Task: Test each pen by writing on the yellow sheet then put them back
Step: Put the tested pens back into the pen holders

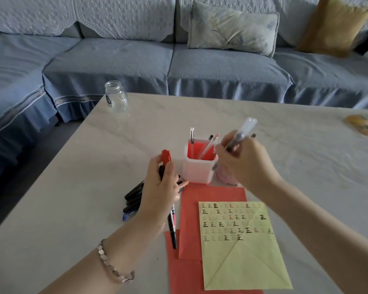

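Head view: the left hand (162,187) is gripping a red marker (166,157) and a black pen (172,228) together, marker poking up at 12 o'clock, pen hanging out at 6. The right hand (242,164) is pinching a clear pen (242,132), its cap pointing to 1 o'clock. The holder (198,166) is standing between the two hands on the table (94,166). The yellow sheet (240,251) is lying at the holder's 5 o'clock on red paper (191,219), marks filling its top half. Loose pens (134,198) are lying at the holder's 8 o'clock.
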### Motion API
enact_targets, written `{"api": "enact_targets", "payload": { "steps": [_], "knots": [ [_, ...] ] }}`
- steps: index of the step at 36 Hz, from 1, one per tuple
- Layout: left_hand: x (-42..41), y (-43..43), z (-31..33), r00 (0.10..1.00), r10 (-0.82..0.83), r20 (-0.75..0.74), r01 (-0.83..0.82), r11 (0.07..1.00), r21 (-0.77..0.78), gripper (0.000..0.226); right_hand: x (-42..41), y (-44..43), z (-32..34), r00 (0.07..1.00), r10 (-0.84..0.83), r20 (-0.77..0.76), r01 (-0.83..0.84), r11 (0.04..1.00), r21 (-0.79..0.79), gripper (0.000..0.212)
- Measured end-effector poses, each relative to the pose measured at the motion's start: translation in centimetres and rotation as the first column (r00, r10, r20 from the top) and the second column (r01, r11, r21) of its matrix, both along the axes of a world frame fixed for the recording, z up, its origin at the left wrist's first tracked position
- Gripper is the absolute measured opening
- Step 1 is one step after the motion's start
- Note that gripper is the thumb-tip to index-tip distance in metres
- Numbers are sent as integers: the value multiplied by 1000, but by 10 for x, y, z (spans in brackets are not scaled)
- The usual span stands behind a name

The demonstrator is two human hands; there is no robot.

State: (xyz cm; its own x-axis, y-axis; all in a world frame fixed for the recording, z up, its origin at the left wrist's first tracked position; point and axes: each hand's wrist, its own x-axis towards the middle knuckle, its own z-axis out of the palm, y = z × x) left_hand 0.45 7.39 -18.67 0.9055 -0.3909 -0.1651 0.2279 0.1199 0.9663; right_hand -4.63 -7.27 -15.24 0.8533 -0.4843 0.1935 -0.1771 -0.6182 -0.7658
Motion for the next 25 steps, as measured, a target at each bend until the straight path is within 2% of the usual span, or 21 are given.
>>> {"api": "enact_targets", "payload": {
  "steps": [4,7,10,13,16,18,21,23,25],
  "knots": [
    [3,5,2,999,-30,11,30,999,33,18,39,-16,6,995,-31,95,31,1000,5,8],
    [5,6,0,1000,-26,16,26,999,26,18,55,-20,3,1000,-21,6,21,1000,-15,12],
    [8,5,-5,999,-26,45,26,1000,6,16,65,-26,-5,993,38,-108,-49,994,-100,22],
    [12,3,-5,999,3,49,-3,1000,0,13,64,-31,-9,989,56,-140,-75,988,-133,25],
    [14,-1,-2,998,43,44,-40,997,-59,14,50,-31,-7,997,-10,-74,-7,972,-234,28],
    [12,-4,0,999,-31,16,33,995,-95,13,33,-24,-2,1000,-8,30,16,966,-258,19],
    [5,-11,4,988,-123,90,131,987,-91,16,0,-6,8,989,149,3,-145,969,-198,17],
    [-3,-20,6,978,-158,133,173,979,-109,24,-19,5,8,963,262,-70,-270,951,-149,32],
    [-14,-30,9,967,-203,155,222,968,-114,20,-31,11,3,951,293,-103,-305,942,-142,44]
  ]
}}
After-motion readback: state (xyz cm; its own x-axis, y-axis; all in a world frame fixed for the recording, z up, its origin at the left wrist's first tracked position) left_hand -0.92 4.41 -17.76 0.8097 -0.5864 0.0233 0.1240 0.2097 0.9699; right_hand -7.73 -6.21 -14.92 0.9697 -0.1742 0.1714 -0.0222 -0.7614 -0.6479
